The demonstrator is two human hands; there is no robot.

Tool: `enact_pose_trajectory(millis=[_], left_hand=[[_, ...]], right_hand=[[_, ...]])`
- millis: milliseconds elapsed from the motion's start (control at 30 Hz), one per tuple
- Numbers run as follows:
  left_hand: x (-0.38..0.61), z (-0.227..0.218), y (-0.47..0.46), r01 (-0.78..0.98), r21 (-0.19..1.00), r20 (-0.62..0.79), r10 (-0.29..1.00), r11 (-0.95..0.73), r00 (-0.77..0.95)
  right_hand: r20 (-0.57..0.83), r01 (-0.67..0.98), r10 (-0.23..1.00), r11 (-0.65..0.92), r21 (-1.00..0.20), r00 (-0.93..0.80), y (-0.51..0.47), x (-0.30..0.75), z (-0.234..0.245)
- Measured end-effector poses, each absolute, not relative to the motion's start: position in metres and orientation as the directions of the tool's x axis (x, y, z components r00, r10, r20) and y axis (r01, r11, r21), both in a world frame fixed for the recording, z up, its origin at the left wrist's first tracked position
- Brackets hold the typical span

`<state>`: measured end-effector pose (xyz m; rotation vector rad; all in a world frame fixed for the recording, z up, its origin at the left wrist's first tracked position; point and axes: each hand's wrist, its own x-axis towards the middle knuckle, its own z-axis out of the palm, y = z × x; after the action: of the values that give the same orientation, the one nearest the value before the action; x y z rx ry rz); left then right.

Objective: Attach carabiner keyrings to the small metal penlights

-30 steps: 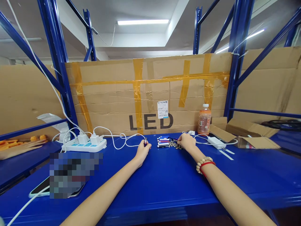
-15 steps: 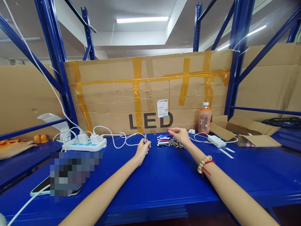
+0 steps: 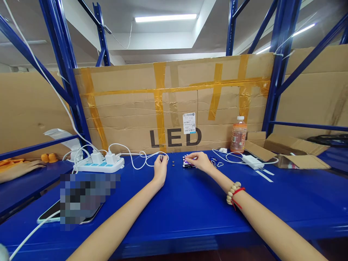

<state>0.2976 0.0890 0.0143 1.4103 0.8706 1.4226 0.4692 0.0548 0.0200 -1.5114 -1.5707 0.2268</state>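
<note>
My left hand (image 3: 160, 170) is closed on the blue tabletop, its fingers curled round a small dark thing (image 3: 161, 158) that is mostly hidden. My right hand (image 3: 201, 162) reaches in from the right, with thumb and fingertips pinched over a row of short, slim, pen-like rods (image 3: 188, 165) in blue, white and black. Whatever the pinch holds, if anything, is covered. Between the hands lie small dark metal-looking bits (image 3: 173, 163). Just past the right hand are thin blue and silver loops (image 3: 216, 162).
A white power strip (image 3: 100, 165) with cables stands left, near a phone (image 3: 48, 214) partly blurred out. At the right are an orange drink bottle (image 3: 238, 135), a white adapter (image 3: 252, 162) and an open carton (image 3: 301, 161). Another person's hand (image 3: 24, 168) rests far left.
My left hand has turned, and the upright metallic piece in it is now mostly hidden. My right hand has shifted left and lower over the rods. Small bits now show between the hands.
</note>
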Motion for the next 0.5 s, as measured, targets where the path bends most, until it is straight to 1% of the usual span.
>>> enact_pose_trajectory(millis=[133, 200, 267, 300, 333, 400, 500], left_hand=[[0.293, 0.016, 0.093, -0.131, 0.93, 0.342, 0.939, -0.342, -0.025], [0.292, 0.016, 0.094, -0.134, 0.93, 0.339, 0.94, -0.341, -0.042], [0.292, 0.017, 0.093, -0.146, 0.925, 0.349, 0.937, -0.35, -0.035], [0.292, 0.017, 0.093, -0.161, 0.921, 0.356, 0.934, -0.355, -0.023], [0.293, 0.018, 0.093, -0.184, 0.915, 0.363, 0.932, -0.358, -0.008], [0.294, 0.017, 0.094, -0.254, 0.906, 0.356, 0.934, -0.34, 0.022], [0.297, 0.014, 0.097, -0.337, 0.909, 0.288, 0.954, -0.244, 0.087]], right_hand=[[0.353, 0.714, 0.935, 0.276, -0.643, -0.044, 0.052, 0.462, 0.018], [0.336, 0.792, 0.94, 0.252, -0.556, -0.064, 0.049, 0.456, 0.017], [0.396, 0.876, 0.918, 0.203, -0.438, -0.015, 0.044, 0.452, 0.02], [0.435, 0.901, 0.9, 0.171, -0.398, 0.021, 0.043, 0.45, 0.023], [0.465, 0.915, 0.883, 0.133, -0.382, 0.066, 0.043, 0.449, 0.026], [0.49, 0.921, 0.857, 0.049, -0.387, 0.16, 0.046, 0.446, 0.033], [0.457, 0.925, 0.855, -0.064, -0.374, 0.244, 0.065, 0.443, 0.042]])
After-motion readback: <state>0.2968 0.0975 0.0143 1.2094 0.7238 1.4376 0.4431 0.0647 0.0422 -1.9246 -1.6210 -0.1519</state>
